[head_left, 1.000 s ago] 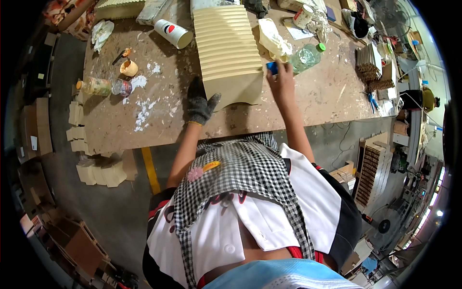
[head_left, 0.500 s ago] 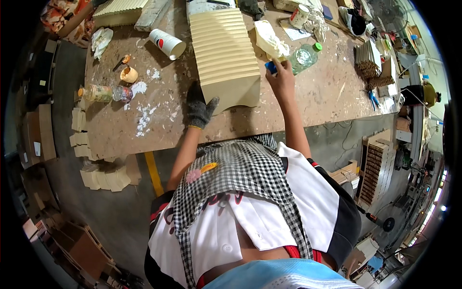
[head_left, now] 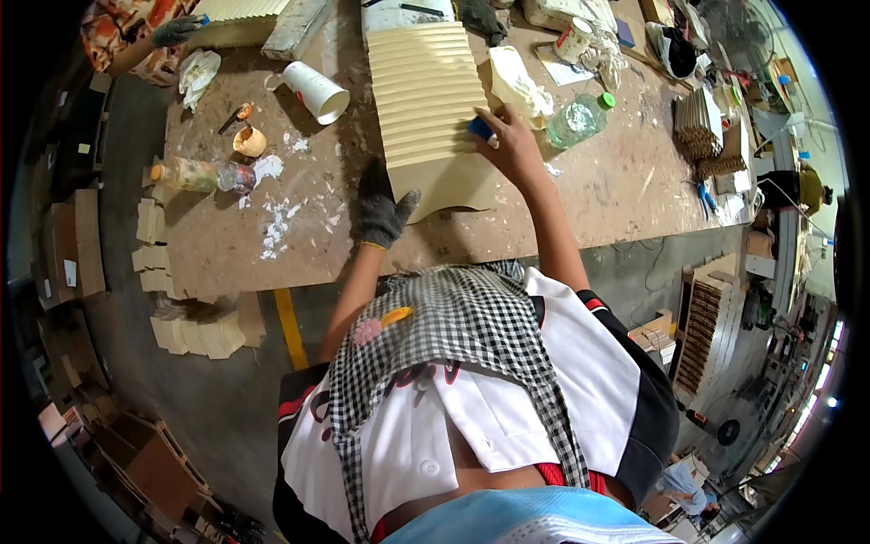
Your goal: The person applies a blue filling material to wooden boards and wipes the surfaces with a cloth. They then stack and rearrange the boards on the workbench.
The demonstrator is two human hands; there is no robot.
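A stack of cream boards (head_left: pixel 430 100) with ridged edges lies lengthwise on the table before me, its near end smooth with a curved lower edge. At its near left corner my left hand (head_left: pixel 388 216), in a dark grey glove, is closed on it, thumb on the near face and fingers mostly hidden along the side. My bare right hand (head_left: pixel 510 145) pinches a small flat blue piece (head_left: pixel 480 129) at the right edge of the ridges. Just beyond that hand lie a crumpled cream cloth (head_left: pixel 518 80) and a clear bottle with a green cap (head_left: pixel 580 121).
On the stained table (head_left: pixel 317 245), a white paper cup (head_left: pixel 315 92), a small orange-smeared cup (head_left: pixel 249 140) and a lying bottle (head_left: pixel 186 175) sit left. A co-worker's gloved hand (head_left: pixel 178 31) is at another ridged stack (head_left: pixel 240 23). Bundled boards (head_left: pixel 698 122) stand right.
My right hand has moved left with the blue piece, from beside the stack onto its right edge. My left hand stays at the corner. A co-worker's gloved hand has come further into view.
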